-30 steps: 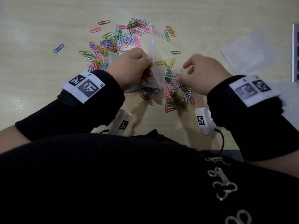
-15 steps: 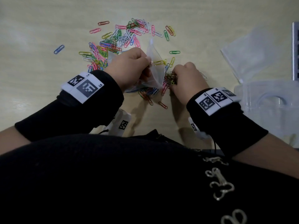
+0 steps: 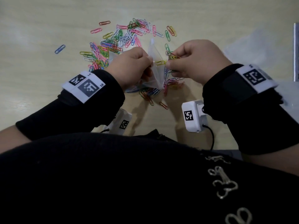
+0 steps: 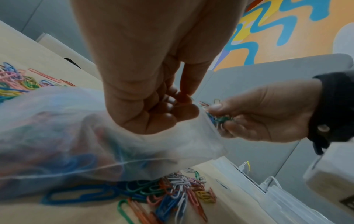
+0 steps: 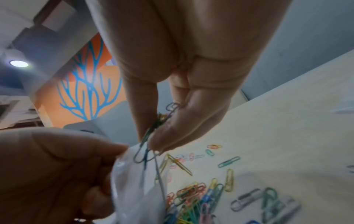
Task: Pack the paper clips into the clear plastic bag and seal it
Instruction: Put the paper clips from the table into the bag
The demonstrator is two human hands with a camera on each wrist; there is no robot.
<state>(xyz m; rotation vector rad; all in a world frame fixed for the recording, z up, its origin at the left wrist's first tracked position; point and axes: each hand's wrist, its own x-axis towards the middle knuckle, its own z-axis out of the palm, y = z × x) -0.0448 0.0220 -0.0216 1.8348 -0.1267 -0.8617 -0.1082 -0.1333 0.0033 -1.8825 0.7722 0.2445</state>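
Note:
My left hand (image 3: 134, 65) grips the rim of the clear plastic bag (image 3: 154, 75) and holds its mouth up; several coloured clips show inside the bag (image 4: 57, 136). My right hand (image 3: 192, 60) pinches a small bunch of paper clips (image 3: 172, 57) at the bag's mouth, seen as a bunch of clips (image 5: 153, 131) in the right wrist view. A yellow clip (image 3: 160, 62) sticks out between the two hands. A heap of loose coloured clips (image 3: 123, 39) lies on the pale table beyond the hands, and more loose clips (image 3: 155, 92) lie under the bag.
A lone blue clip (image 3: 59, 49) lies apart at the left. Spare clear bags (image 3: 252, 46) and a clear plastic case (image 3: 289, 94) sit at the right. A dark upright edge (image 3: 296, 50) stands at the far right of the table.
My right hand picked a bunch of clips off the table below the bag and lifted it up to the bag's mouth. The left hand kept its hold on the bag.

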